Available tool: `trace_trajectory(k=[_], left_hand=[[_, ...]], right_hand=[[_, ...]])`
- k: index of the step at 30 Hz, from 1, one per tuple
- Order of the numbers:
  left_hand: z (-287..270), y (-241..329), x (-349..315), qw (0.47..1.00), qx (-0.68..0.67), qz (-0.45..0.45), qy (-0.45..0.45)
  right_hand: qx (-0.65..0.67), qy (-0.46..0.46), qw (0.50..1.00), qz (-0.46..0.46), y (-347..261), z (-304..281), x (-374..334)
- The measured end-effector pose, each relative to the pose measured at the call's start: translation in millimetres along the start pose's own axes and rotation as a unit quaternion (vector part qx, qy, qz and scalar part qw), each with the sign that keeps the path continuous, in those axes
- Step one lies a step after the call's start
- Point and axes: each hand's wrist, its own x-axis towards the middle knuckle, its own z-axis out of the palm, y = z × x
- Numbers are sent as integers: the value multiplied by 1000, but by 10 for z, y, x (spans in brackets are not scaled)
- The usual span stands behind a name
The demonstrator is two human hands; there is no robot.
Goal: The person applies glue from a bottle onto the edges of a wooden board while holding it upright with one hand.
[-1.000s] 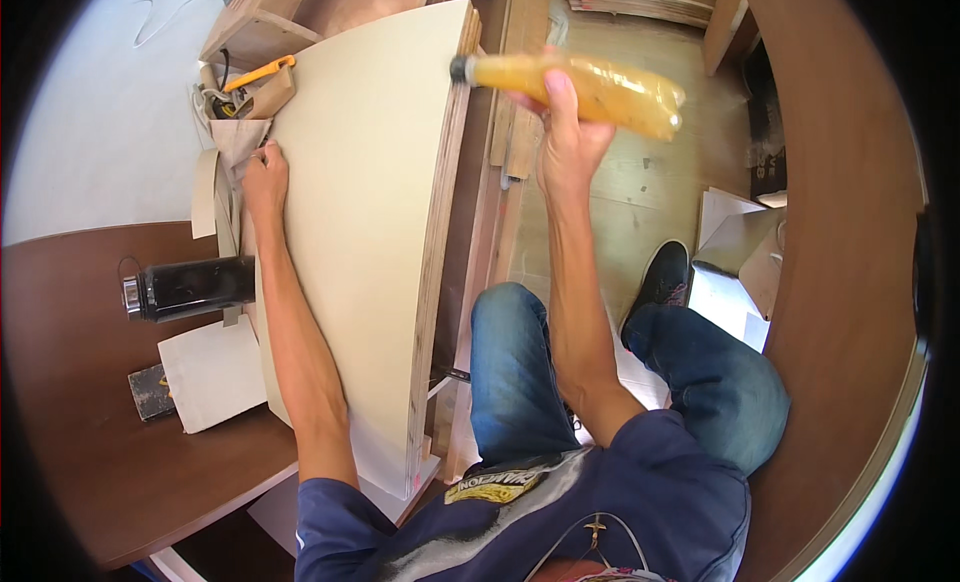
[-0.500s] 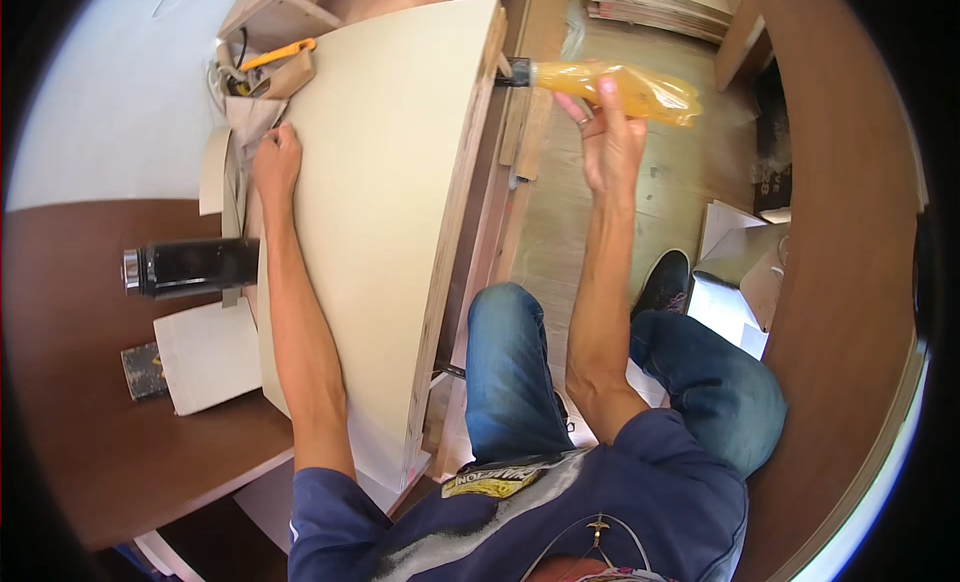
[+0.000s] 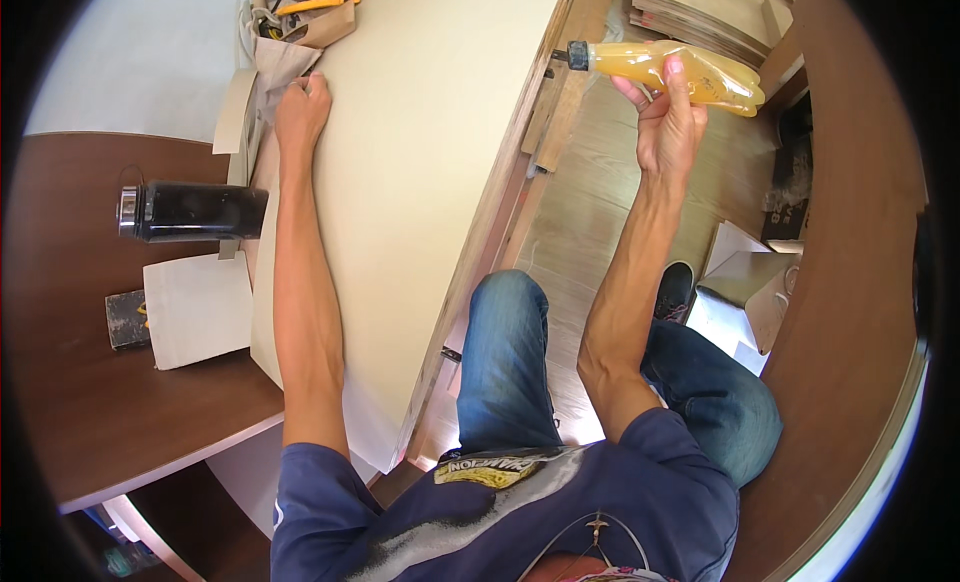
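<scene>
My right hand (image 3: 668, 117) is raised at the upper right, fingers and thumb wrapped round a clear plastic bottle (image 3: 735, 82) of cloudy yellow liquid. The bottle lies nearly level, its black cap (image 3: 577, 55) pointing left, just past the edge of a pale board (image 3: 410, 182). Stretched out along the board's left side, my left hand (image 3: 303, 110) is closed beside a crumpled brownish sheet (image 3: 280, 70). What its curled fingers hold, if anything, is hidden.
Left of the board are a black flask (image 3: 200, 212) on its side and a white piece of card (image 3: 200, 310). An orange-handled tool (image 3: 318, 2) lies at the top left. Stacked boards (image 3: 700, 22) stand at the far right; a brown panel (image 3: 850, 282) rises along my right.
The whole view has shifted, so board and bottle appear farther right and higher. The bottle remains in my right hand, and my left hand stays closed by the sheet.
</scene>
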Motion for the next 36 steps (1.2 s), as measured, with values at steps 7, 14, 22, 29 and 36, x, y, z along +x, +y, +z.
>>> trace_trajectory(k=[7, 14, 22, 29, 36], left_hand=[[10, -58, 46, 1000, 11, 1, 0], [48, 12, 20, 1000, 4, 4, -3], [16, -25, -3, 1000, -13, -6, -16], [107, -52, 80, 1000, 1, -2, -27], [24, -33, 69, 999, 9, -6, -30]], right_hand=[[-2, -5, 1000, 5, 75, -25, -9], [-307, -25, 950, -56, -682, 271, -239], [-270, -15, 958, -98, -667, 360, -441], [-160, 96, 972, -144, -499, -208, -80], [196, 30, 972, 126, -50, -546, 89]])
